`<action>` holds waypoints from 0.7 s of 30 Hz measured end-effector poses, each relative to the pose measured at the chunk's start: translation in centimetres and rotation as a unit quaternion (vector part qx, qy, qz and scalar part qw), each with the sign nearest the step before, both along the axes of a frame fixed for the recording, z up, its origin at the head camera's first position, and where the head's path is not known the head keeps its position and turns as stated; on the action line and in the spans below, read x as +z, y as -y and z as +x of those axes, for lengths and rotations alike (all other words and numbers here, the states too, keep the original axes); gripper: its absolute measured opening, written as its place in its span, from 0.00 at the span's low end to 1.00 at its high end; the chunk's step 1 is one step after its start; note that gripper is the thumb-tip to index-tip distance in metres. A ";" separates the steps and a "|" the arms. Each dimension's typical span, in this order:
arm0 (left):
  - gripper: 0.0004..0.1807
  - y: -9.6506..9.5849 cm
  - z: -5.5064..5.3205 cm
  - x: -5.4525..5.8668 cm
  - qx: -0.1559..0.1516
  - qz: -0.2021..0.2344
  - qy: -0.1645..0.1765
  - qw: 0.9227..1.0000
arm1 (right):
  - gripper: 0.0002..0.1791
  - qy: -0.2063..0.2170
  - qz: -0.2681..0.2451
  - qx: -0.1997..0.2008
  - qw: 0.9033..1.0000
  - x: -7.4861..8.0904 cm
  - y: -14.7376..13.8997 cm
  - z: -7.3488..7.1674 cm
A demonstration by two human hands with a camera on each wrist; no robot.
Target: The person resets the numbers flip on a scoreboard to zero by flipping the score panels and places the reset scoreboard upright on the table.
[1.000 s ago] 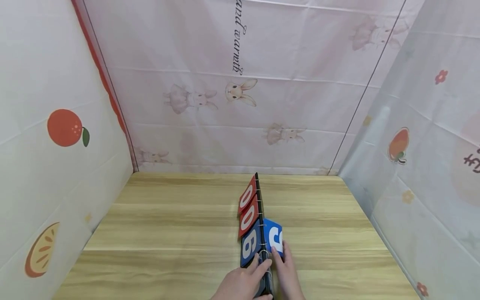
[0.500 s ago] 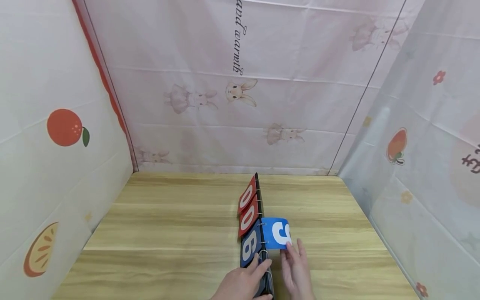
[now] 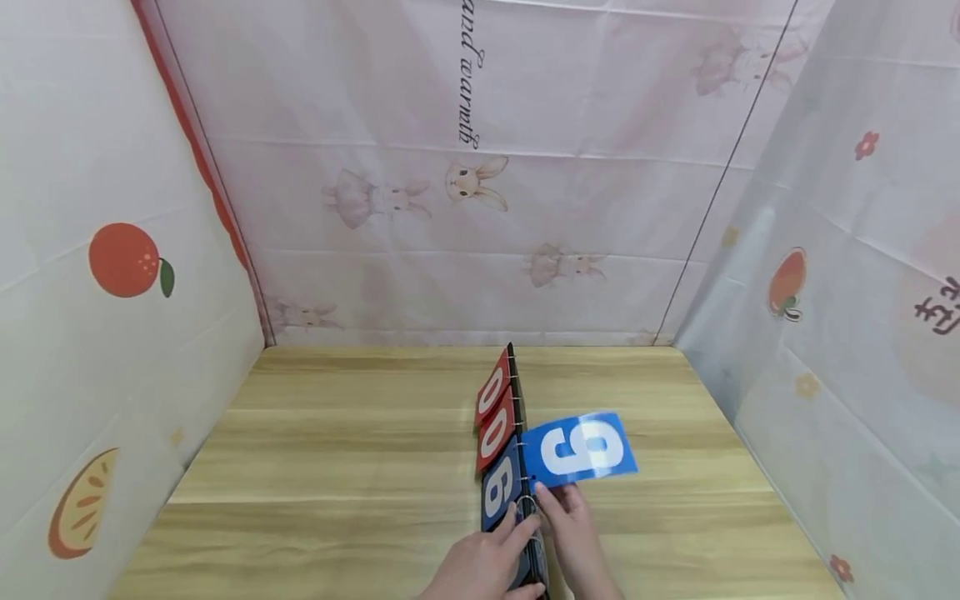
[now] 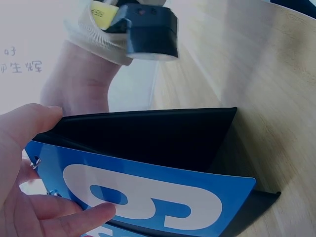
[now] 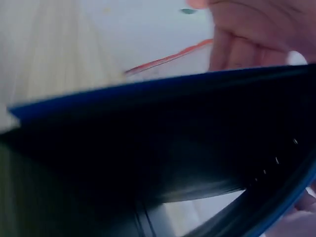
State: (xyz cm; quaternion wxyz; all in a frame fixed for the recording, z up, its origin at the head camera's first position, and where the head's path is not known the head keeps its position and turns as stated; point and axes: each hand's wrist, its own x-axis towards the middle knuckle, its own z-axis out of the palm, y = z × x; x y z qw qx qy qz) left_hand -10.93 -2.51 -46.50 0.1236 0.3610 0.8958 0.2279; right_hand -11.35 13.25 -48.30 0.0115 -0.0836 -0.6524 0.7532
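A black tent-shaped flip scoreboard (image 3: 517,408) stands lengthwise on the table, its number cards hung on metal rings along the top. My left hand (image 3: 487,554) grips its near end, thumb on one side and fingers spread over the blue 6 card (image 4: 143,190) on the left slope. Out to the right of the rings sticks a loose blue card (image 3: 581,450) showing a white 9-shaped digit. My right hand (image 3: 573,529) pinches that card's near edge beside the rings; its lower fingertips are hidden beneath it. The right wrist view mostly holds the scoreboard's dark hollow inside (image 5: 148,143).
Two red 0 cards (image 3: 495,417) hang on the far half of the left slope. The wooden table (image 3: 360,450) spreads to both sides. Printed cloth walls (image 3: 420,275) close in the back, left and right. A camera (image 4: 150,32) is strapped to the right wrist.
The blue card on the right has swung up and flattened outward, so its whole digit shows. My right hand moved out rightward, then back to the ring end. My left hand stays in place.
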 end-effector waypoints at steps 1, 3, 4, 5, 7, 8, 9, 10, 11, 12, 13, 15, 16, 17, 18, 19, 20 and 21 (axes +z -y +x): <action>0.36 0.2 0.0 -0.1 -0.004 0.010 -0.026 1.000 | 0.33 -0.018 0.051 0.011 0.998 0.1 0.3 0.0; 0.36 0.4 0.1 -0.2 -0.011 0.026 -0.066 0.997 | 0.27 -0.066 0.134 0.021 0.989 0.1 0.7 0.0; 0.36 0.5 0.1 -0.2 -0.014 0.030 -0.082 0.996 | 0.24 -0.090 0.159 0.027 0.983 0.0 0.8 -0.1; 0.36 0.6 0.2 -0.3 -0.015 0.032 -0.087 0.996 | 0.21 -0.110 0.183 0.030 0.976 0.0 0.9 0.0; 0.36 0.7 0.2 -0.2 -0.015 0.031 -0.085 0.996 | 0.18 -0.132 0.230 0.039 0.963 -0.1 1.0 0.0; 0.36 0.6 0.1 -0.2 -0.017 0.030 -0.077 0.996 | 0.17 -0.144 0.253 0.041 0.956 -0.1 0.9 -0.1; 0.36 0.6 0.1 -0.2 -0.017 0.030 -0.071 0.997 | 0.17 -0.153 0.264 0.047 0.951 -0.2 0.9 -0.1; 0.36 0.6 0.0 -0.2 -0.016 0.029 -0.063 0.998 | 0.17 -0.165 0.284 0.052 0.943 -0.2 0.8 -0.2; 0.36 0.6 0.0 -0.2 -0.016 0.029 -0.058 0.998 | 0.17 -0.178 0.302 0.057 0.935 -0.2 0.7 -0.2; 0.36 0.6 0.0 -0.2 -0.016 0.028 -0.055 0.998 | 0.17 -0.190 0.321 0.061 0.926 -0.2 0.6 -0.3; 0.36 0.6 0.0 -0.2 -0.014 0.028 -0.045 0.998 | 0.17 -0.203 0.337 0.066 0.917 -0.3 0.5 -0.4; 0.36 0.6 0.0 -0.2 -0.012 0.029 -0.031 0.999 | 0.17 -0.226 0.373 0.073 0.897 -0.3 0.2 -0.5; 0.36 0.6 0.0 -0.2 -0.011 0.029 -0.025 0.999 | 0.17 -0.237 0.390 0.074 0.887 -0.3 0.1 -0.6; 0.35 0.6 0.0 -0.2 -0.011 0.032 -0.024 0.999 | 0.17 -0.245 0.404 0.076 0.878 -0.3 0.0 -0.6; 0.35 0.5 -0.1 -0.2 -0.011 0.034 -0.022 0.999 | 0.17 -0.252 0.415 0.076 0.871 -0.3 -0.1 -0.7; 0.35 0.5 0.0 -0.2 -0.010 0.036 -0.019 0.999 | 0.18 -0.255 0.422 0.076 0.867 -0.3 -0.1 -0.7; 0.35 0.5 0.0 -0.3 -0.010 0.039 -0.021 0.999 | 0.19 -0.257 0.427 0.077 0.863 -0.4 -0.2 -0.7; 0.35 0.5 0.1 -0.4 -0.010 0.041 -0.025 0.999 | 0.20 -0.258 0.429 0.078 0.862 -0.3 -0.2 -0.7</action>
